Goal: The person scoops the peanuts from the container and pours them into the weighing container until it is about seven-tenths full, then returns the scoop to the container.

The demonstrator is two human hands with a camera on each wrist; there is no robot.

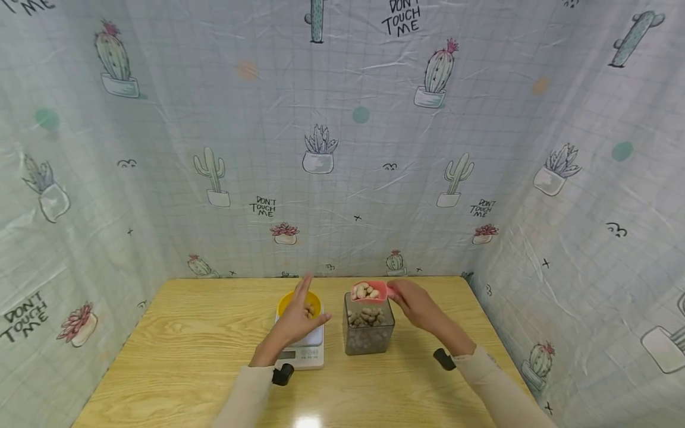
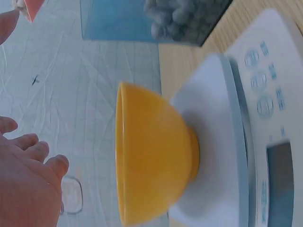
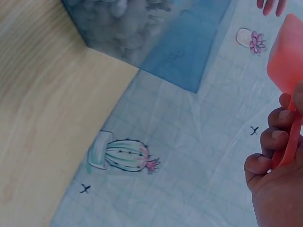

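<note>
My right hand [image 1: 414, 302] grips the handle of a pink scoop [image 3: 288, 54] loaded with peanuts in shells [image 1: 365, 290]. The scoop is held level over the back of a clear grey container [image 1: 369, 343], which has more peanuts [image 1: 367, 317] inside. Fingers wrap round the scoop's handle in the right wrist view. My left hand [image 1: 297, 321] hovers over a yellow bowl [image 2: 154, 156], fingers extended and holding nothing. A few peanuts [image 1: 309, 310] lie in that bowl. The bowl sits on the platform of a white kitchen scale [image 2: 265, 85].
The wooden table [image 1: 187, 345] ends at a cactus-print curtain [image 1: 342, 226] along its back and sides. The scale's dark display [image 2: 281, 182] and buttons face the near side. Container and scale stand side by side, a narrow gap between them.
</note>
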